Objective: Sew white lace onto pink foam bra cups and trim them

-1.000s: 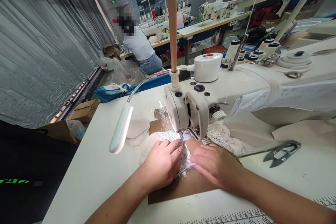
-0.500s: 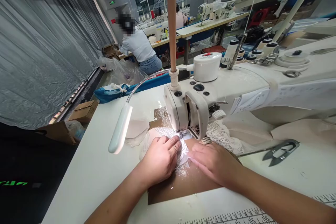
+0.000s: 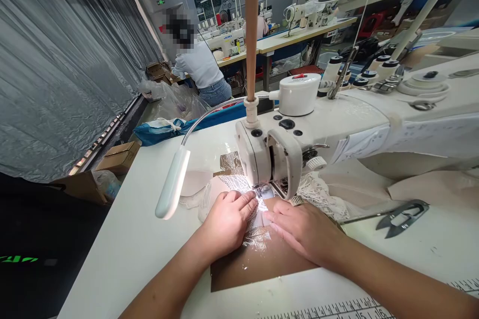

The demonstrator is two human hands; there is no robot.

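White lace fabric point(image 3: 258, 220) lies under the needle area of the white sewing machine point(image 3: 254, 157), on a brown sheet point(image 3: 262, 264) fixed to the table. My left hand point(image 3: 229, 219) presses on the lace, its fingers together and their tips close to the presser foot point(image 3: 259, 192). On the other side, my right hand point(image 3: 303, 227) grips the near right edge of the lace between thumb and fingers. Its knuckles are just below a ribbed knob point(image 3: 297, 200). The stitching point is mostly hidden by the machine head and bright glare.
A gooseneck lamp point(image 3: 172, 184) hangs left of the machine. Thread snips point(image 3: 402, 218) and a printed ruler point(image 3: 337, 309) are on the right and front of the table point(image 3: 123, 239). Thread cones point(image 3: 333, 70) stand behind the machine. A person point(image 3: 202, 67) sits at another table beyond.
The lace between my hands has moved away from me under the machine, and more shows behind the needle. My right hand has shifted slightly left; the view has tilted a little.
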